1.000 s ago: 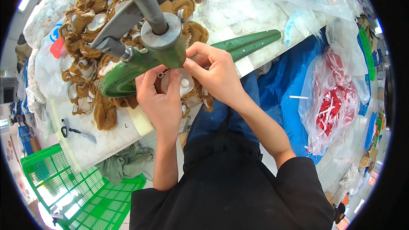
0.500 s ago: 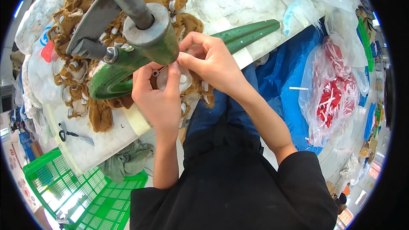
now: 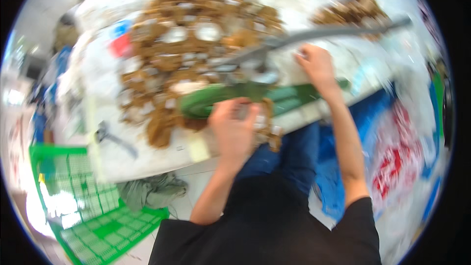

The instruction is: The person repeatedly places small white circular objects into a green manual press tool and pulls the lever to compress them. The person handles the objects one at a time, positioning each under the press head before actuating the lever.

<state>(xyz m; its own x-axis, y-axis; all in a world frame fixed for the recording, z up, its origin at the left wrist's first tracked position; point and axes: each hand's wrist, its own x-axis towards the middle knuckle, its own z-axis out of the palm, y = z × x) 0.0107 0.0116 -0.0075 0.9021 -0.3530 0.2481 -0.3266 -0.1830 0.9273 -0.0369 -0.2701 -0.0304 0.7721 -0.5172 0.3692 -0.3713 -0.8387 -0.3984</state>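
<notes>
A hand press with a green body (image 3: 200, 101) stands near the table's front edge; its grey metal lever (image 3: 338, 34) slants up to the right. My left hand (image 3: 230, 126) is just below the press head, thumb and fingers closed on a brown fabric piece (image 3: 264, 118). Part of that piece hangs to the right of the fingers, and what lies between the fingertips is blurred. Raised beyond the green arm, my right hand (image 3: 318, 67) is loosely curled below the lever, apart from it. Nothing shows in its fingers, though motion smears the picture.
A wide heap of brown fabric pieces (image 3: 196, 54) with white parts covers the table behind the press. Another brown pile (image 3: 353, 12) lies far right. A green crate (image 3: 105, 238) and grey-green cloth (image 3: 152, 190) are lower left. A clear bag with red pieces (image 3: 397, 167) is at right.
My right hand has left the fabric piece and moved up and right toward the lever. My left hand stays at the press. The view has shifted, showing more of the table.
</notes>
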